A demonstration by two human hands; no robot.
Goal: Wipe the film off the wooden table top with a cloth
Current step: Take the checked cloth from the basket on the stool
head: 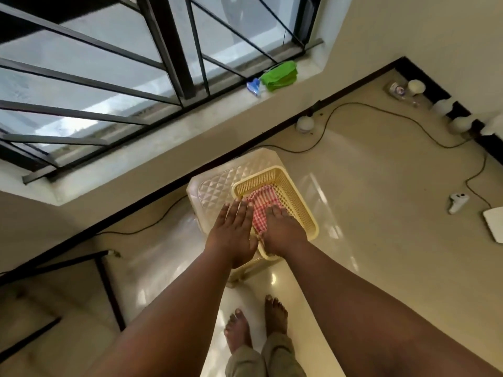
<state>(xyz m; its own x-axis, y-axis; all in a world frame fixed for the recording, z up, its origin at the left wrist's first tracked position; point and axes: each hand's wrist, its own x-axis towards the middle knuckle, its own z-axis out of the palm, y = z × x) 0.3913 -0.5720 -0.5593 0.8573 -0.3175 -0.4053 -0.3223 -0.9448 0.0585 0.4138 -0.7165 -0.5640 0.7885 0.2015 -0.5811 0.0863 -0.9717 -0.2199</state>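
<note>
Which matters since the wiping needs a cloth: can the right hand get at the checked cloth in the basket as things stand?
Probably yes. The right hand already lies over the red checked cloth inside the open-topped yellow basket; nothing covers it, and the left hand sits beside, not across.

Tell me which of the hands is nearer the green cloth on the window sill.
Left. The left hand lies flat beside the basket, on the side below the green cloth; the right hand sits lower, on the checked cloth.
</note>
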